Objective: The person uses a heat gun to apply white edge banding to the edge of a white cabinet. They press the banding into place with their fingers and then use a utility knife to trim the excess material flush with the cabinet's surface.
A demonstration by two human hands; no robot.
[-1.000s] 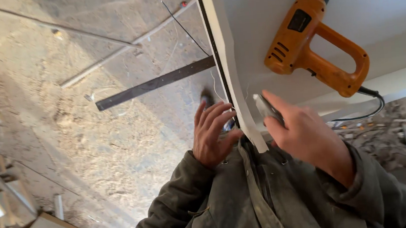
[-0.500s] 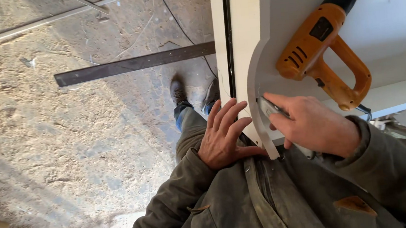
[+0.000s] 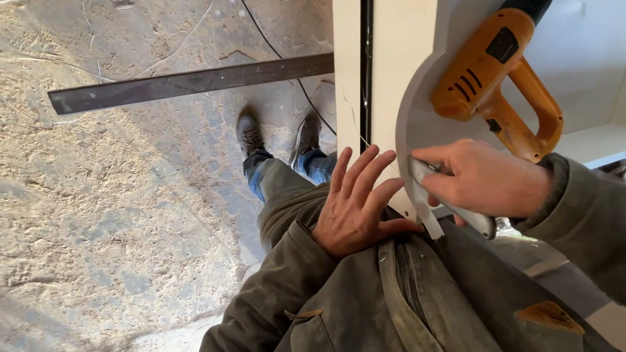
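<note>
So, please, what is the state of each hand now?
Left hand: open, fingers spread, flat against the white panel edge.
Right hand: closed on a grey utility knife.

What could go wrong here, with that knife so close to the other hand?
The right hand works a grey knife along the white panel edge, right beside the left hand fingers braced there; a slip might cut them. The blade also points toward the jacket, so it could run into the body. The orange heat gun lies on the panel close by; a bump of the arm might knock it off.
</note>
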